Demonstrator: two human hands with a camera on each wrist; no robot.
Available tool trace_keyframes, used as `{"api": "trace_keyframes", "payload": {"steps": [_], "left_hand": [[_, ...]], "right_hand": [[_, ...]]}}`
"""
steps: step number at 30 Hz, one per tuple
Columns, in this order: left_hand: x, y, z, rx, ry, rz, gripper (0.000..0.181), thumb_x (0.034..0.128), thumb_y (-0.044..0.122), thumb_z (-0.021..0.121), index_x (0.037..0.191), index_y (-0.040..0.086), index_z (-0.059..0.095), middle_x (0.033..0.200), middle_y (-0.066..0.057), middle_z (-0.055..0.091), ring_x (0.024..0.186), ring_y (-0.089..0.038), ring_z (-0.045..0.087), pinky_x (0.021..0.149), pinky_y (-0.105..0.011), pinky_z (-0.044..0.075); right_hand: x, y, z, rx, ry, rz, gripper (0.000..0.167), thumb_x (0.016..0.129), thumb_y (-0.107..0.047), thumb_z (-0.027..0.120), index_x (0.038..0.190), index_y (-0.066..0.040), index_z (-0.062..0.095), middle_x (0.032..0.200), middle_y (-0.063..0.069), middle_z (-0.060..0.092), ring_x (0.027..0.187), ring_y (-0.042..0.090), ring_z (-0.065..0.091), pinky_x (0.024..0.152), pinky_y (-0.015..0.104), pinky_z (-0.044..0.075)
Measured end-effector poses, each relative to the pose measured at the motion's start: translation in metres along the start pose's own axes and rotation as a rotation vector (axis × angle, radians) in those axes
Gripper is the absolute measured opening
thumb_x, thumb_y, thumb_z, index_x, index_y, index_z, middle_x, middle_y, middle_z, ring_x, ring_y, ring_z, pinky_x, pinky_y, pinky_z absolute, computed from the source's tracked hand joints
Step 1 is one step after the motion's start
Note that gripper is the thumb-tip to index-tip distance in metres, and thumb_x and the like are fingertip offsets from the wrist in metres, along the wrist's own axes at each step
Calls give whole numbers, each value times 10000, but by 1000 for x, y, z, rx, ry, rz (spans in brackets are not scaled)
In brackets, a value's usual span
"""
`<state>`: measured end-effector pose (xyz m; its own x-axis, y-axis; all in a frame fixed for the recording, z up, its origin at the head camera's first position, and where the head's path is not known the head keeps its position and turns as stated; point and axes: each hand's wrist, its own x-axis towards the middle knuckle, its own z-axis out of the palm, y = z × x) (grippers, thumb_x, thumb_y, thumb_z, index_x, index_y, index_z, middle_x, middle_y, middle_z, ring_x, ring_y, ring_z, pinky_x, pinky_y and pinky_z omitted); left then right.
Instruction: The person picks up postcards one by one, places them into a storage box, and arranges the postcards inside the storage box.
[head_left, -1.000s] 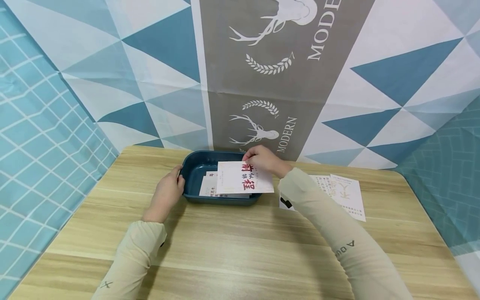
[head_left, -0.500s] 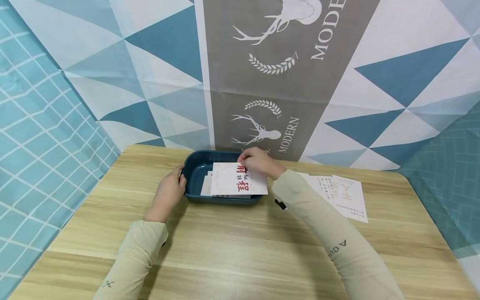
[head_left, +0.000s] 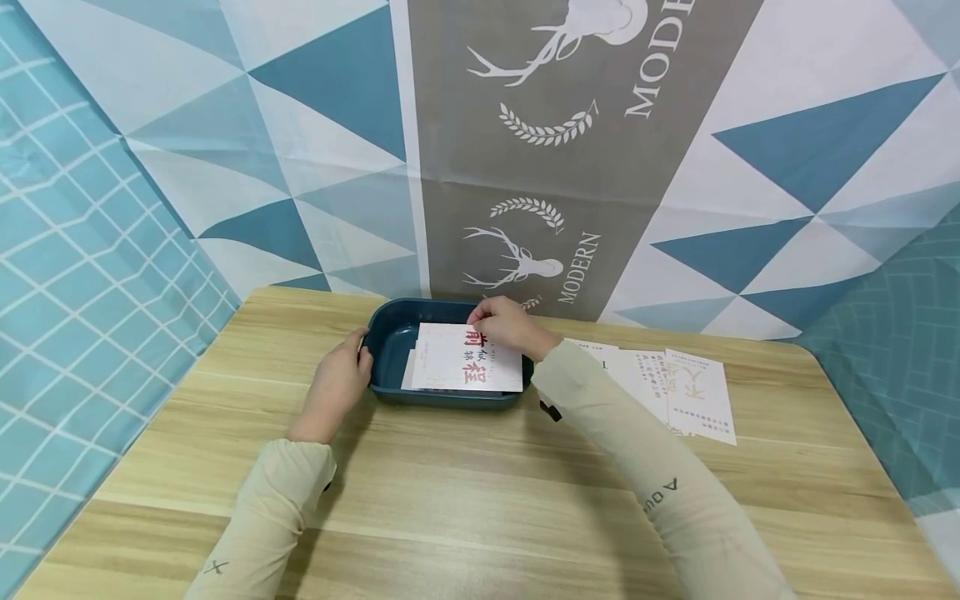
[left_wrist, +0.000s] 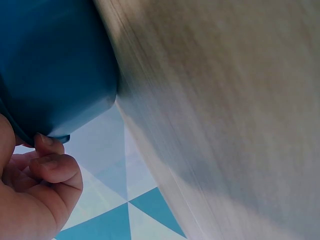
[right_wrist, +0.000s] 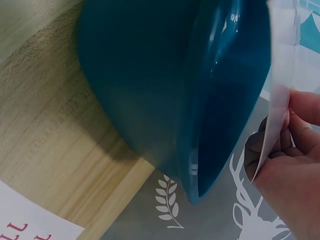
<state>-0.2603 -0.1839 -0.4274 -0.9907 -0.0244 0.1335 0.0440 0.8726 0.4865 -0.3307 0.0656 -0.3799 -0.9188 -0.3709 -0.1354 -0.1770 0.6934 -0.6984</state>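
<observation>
A card held over a blue basin, one hand to each.
The left hand (head_left: 330, 390) pinches the left end of the basin (head_left: 450, 401), thumb and fingers closed at its rim; beside it, the red-lettered card (head_left: 438, 362) lies over the basin's opening, its far edge pinched between the right hand's (head_left: 513, 325) thumb and curled fingers. Since a second ago that card has slid left, no longer overhanging the right rim; farther right, loose cards (head_left: 705, 400) lie on the table (head_left: 435, 500).
</observation>
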Motion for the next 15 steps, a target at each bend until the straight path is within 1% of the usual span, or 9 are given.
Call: {"api": "trace_keyframes", "payload": {"steps": [4, 8, 15], "left_hand": [[0, 1, 0, 0, 6, 3, 420, 971, 106, 374, 1349, -73, 408, 1182, -332, 566, 1037, -439, 585, 894, -532, 461], [0, 1, -1, 1, 3, -1, 418, 971, 105, 373, 1348, -73, 409, 1189, -332, 563, 1043, -438, 583, 898, -532, 460], [0, 1, -1, 1, -4, -2, 419, 971, 103, 379, 1350, -75, 404, 1201, -332, 557, 1052, -439, 579, 908, -533, 456]], "right_hand": [[-1, -2, 1, 1, -2, 6, 187, 904, -105, 511, 997, -45, 661, 980, 77, 618, 890, 201, 529, 819, 300, 431], [0, -3, 3, -12, 6, -11, 183, 909, -107, 505, 985, -46, 660, 969, 75, 615, 875, 197, 530, 797, 291, 432], [3, -4, 6, -36, 16, -23, 176, 910, -109, 505, 976, -50, 658, 973, 76, 613, 880, 200, 529, 795, 291, 431]]}}
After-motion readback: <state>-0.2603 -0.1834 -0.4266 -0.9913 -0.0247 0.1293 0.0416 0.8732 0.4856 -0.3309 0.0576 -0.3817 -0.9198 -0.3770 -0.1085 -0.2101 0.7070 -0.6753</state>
